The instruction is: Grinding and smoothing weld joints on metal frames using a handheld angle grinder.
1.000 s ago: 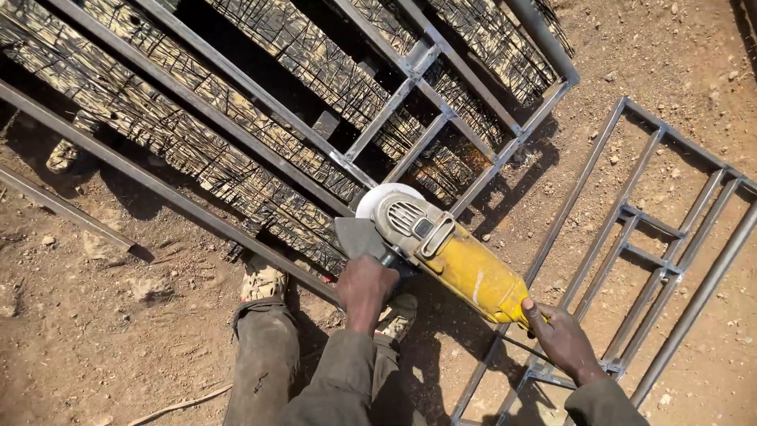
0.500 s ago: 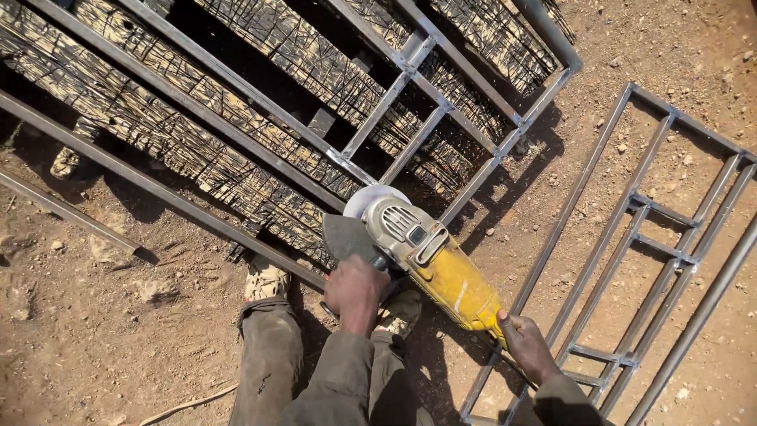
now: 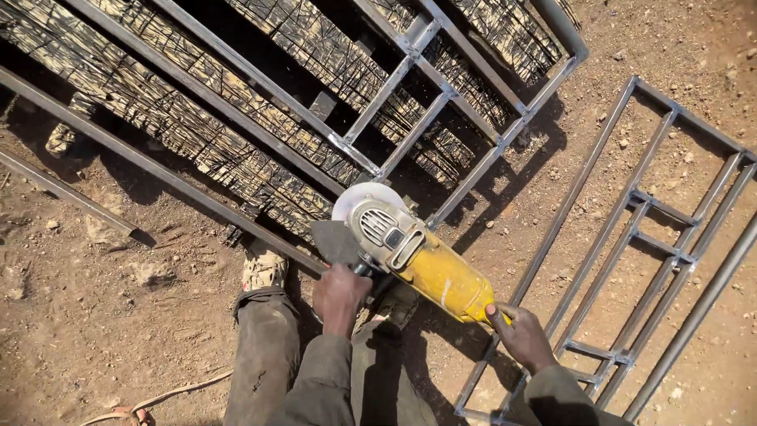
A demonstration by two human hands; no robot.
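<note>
I hold a yellow angle grinder (image 3: 422, 260) with a grey head and round disc guard over a welded steel frame (image 3: 410, 134) lying on dusty ground. My left hand (image 3: 341, 293) grips the side handle just below the grinder's head. My right hand (image 3: 520, 338) wraps the rear end of the yellow body. The disc sits near the frame's lower bar, close to a welded joint. Whether the disc touches the steel I cannot tell.
A second steel frame (image 3: 654, 229) lies on the dirt at the right. A loose steel bar (image 3: 67, 193) lies at the left. My shoe (image 3: 264, 268) and trouser legs stand at the frame's edge. A cord (image 3: 158, 398) trails at the bottom left.
The grinder has shifted left and upward along the frame, and both hands moved with it. My view has drifted slightly.
</note>
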